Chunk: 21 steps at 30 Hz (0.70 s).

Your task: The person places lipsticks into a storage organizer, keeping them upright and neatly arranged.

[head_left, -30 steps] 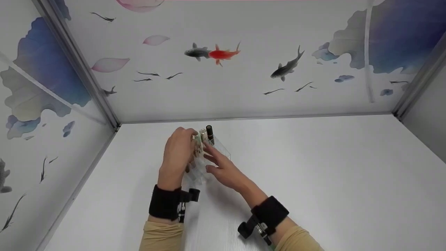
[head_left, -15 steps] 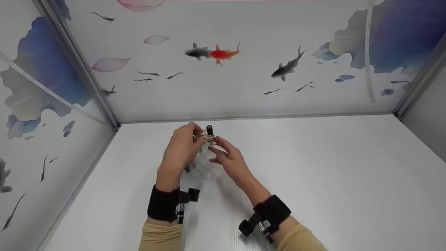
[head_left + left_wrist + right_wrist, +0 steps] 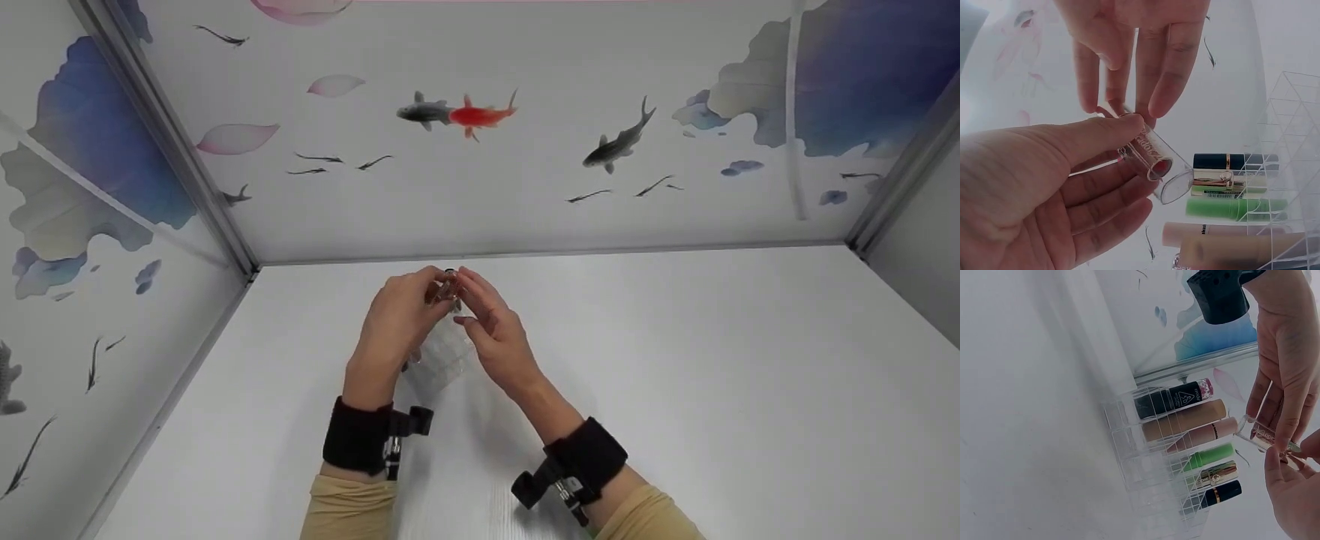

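My left hand [image 3: 394,322] pinches a clear lipstick tube [image 3: 1154,156] between thumb and fingers, as the left wrist view shows. It is see-through, with gold lettering and a reddish tip inside, and it slants over the white table. Opposite, my right hand [image 3: 1145,34] reaches in with straight fingers whose tips come right at the tube's far end, its thumb apart from it. Close beside both hands stands a clear compartment organizer [image 3: 1120,439]. It holds a row of lipsticks, among them a green one [image 3: 1210,457], a gold one [image 3: 1216,475] and a black one [image 3: 1224,493].
A tan tube [image 3: 1185,420], a pink one [image 3: 1202,437] and a black one with a glittery pink end [image 3: 1176,399] share the organizer. Behind the white table [image 3: 675,375] rises a wall [image 3: 525,195] painted with fish.
My left hand has lifted the clear lipstick tube and turned it near the organizer's far end. The right hand has moved up, its fingers now closer to the tube.
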{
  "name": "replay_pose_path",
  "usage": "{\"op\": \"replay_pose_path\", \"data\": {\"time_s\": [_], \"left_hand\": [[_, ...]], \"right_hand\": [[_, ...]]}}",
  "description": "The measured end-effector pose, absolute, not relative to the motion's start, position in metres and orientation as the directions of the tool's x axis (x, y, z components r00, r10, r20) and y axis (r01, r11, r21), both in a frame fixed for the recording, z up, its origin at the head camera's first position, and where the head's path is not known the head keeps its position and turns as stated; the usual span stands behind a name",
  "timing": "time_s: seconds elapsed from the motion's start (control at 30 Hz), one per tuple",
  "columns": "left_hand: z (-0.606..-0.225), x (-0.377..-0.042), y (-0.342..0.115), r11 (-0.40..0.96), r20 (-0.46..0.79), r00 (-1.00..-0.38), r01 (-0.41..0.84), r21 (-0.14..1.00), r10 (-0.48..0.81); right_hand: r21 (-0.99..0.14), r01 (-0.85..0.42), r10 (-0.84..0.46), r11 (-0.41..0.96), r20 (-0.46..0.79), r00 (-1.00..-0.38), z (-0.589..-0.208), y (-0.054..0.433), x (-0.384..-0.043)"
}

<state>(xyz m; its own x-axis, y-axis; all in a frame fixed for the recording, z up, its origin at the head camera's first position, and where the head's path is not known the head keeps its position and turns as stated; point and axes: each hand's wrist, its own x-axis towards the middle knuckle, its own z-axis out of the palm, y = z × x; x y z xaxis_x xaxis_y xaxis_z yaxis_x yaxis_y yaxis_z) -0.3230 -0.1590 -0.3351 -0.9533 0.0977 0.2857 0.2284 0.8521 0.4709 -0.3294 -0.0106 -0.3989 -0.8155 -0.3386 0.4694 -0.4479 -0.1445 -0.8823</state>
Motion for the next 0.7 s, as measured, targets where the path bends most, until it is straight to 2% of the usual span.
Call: {"op": "replay_pose_path", "data": {"time_s": [0.23, 0.5, 0.7], "left_hand": [[-0.333, -0.321, -0.158, 0.847, 0.367, -0.922, 0.293, 0.444, 0.126], [-0.336, -0.324, -0.162, 0.894, 0.336, -0.938, 0.220, 0.390, 0.084], [-0.337, -0.323, -0.164, 0.898, 0.319, -0.945, 0.199, 0.393, 0.070]], "right_hand": [[-0.862, -0.489, -0.370, -0.135, 0.501, -0.782, -0.399, -0.012, -0.328], [-0.851, -0.524, -0.454, -0.015, 0.473, -0.755, -0.409, -0.015, -0.329], [-0.872, -0.490, -0.513, -0.001, 0.421, -0.748, -0.414, -0.017, -0.330]]}}
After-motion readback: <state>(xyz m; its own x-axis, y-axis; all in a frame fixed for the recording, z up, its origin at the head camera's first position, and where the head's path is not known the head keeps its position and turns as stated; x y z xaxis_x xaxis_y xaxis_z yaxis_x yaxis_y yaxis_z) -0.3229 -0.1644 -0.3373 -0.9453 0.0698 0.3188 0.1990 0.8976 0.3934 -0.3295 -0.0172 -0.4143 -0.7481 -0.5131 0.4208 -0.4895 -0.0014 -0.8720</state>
